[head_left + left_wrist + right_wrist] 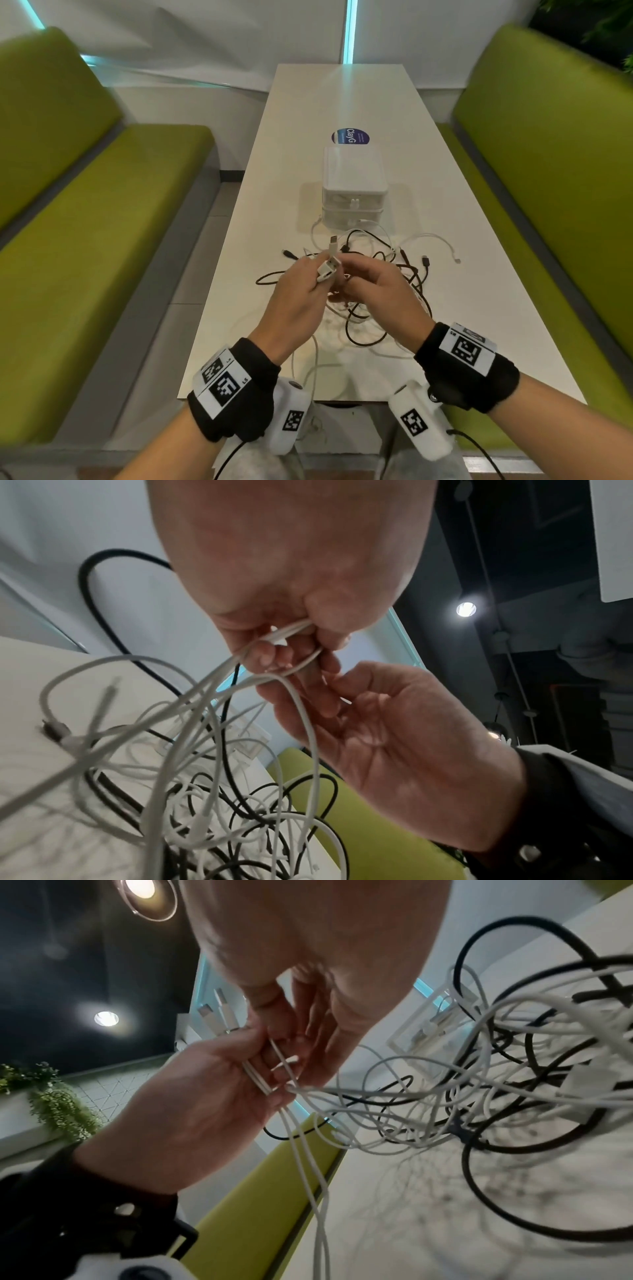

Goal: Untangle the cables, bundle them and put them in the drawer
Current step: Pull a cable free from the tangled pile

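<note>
Both hands are raised over a white surface [342, 102], working at a tangle of white and black cables [376, 274]. The left hand [294, 301] pinches white cables with curled fingers [270, 653], two plugs [329, 269] sticking up. The right hand [380, 294] has its fingers [260, 1001] curled, picking at the same strands. Best to feed one plug back through its loop, not tug. A closed drawer box [354, 186] stands just behind the tangle.

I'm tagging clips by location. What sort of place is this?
Probably a café or office lounge booth: green benches flank a narrow white table, pendant lamps hang from a dark open ceiling, and plants trail along a ledge.
</note>
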`<state>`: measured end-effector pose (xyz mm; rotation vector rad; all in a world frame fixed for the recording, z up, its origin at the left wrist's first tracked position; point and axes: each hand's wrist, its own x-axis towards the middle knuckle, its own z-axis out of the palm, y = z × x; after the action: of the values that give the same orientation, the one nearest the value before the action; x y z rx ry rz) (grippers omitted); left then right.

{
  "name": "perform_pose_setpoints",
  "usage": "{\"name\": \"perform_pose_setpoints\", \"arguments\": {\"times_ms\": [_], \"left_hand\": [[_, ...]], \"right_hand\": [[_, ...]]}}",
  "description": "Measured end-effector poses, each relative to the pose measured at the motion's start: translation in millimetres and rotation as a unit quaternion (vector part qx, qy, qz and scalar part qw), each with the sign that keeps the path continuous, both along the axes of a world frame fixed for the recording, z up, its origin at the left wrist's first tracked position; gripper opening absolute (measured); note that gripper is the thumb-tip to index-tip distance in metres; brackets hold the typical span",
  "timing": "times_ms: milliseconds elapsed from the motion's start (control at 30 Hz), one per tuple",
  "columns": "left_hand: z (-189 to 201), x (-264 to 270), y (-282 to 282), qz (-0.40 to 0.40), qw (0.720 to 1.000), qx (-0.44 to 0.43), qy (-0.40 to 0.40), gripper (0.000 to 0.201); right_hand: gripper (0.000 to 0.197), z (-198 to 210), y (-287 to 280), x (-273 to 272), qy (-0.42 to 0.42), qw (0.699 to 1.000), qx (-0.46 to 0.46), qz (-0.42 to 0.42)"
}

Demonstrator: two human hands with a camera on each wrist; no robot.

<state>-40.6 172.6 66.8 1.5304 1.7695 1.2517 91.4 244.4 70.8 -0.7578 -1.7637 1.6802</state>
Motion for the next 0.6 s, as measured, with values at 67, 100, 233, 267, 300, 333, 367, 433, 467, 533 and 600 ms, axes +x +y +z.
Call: {"name": "perform_pose_setpoints", "arguments": {"times_ms": [67,100,233,267,300,333,367,433,467,533,600], "left_hand": [[6.6,-1.6,-3.9,0.015,0.999,0.022,-0.036,0.026],[9.8,-1.9,-5.7,0.015,0.997,0.037,-0.064,0.027],[17.7,0.4,-7.4,0.007,0.986,0.044,-0.163,0.032],[19.3,1.6,-6.9,0.004,0.981,0.042,-0.191,0.033],[20.2,1.8,-6.7,0.002,0.975,0.039,-0.219,0.034],[21.8,1.7,-6.5,-0.004,0.969,0.036,-0.245,0.035],[23.4,1.8,-6.7,-0.009,0.964,0.034,-0.264,0.037],[22.5,1.9,-7.0,-0.006,0.964,0.032,-0.264,0.04],[22.0,2.3,-7.3,-0.004,0.967,0.032,-0.254,0.042],[20.7,3.7,-6.5,0.005,0.972,0.034,-0.234,0.041],[20.0,3.6,-5.8,0.02,0.975,0.037,-0.217,0.04]], "right_hand": [[0.031,-0.6,-2.7,-1.9,-0.001,0.999,0.012,0.031],[0.027,-2.3,-3.7,-3.7,-0.012,0.999,0.022,0.045],[0.014,-11.2,-11.0,-13.7,-0.071,0.993,0.046,0.08],[0.011,-13.0,-11.8,-15.6,-0.078,0.992,0.061,0.079],[0.018,-15.0,-11.6,-16.5,-0.088,0.99,0.08,0.072],[0.025,-14.6,-11.5,-16.6,-0.097,0.989,0.091,0.066],[0.027,-13.7,-10.8,-15.6,-0.105,0.987,0.099,0.064],[0.022,-12.6,-8.9,-12.5,-0.115,0.983,0.114,0.087],[0.018,-11.1,-9.4,-11.9,-0.114,0.981,0.116,0.106],[0.023,-12.0,-11.6,-13.4,-0.125,0.974,0.14,0.124],[0.041,-13.5,-16.3,-16.9,-0.147,0.961,0.197,0.129]]}}
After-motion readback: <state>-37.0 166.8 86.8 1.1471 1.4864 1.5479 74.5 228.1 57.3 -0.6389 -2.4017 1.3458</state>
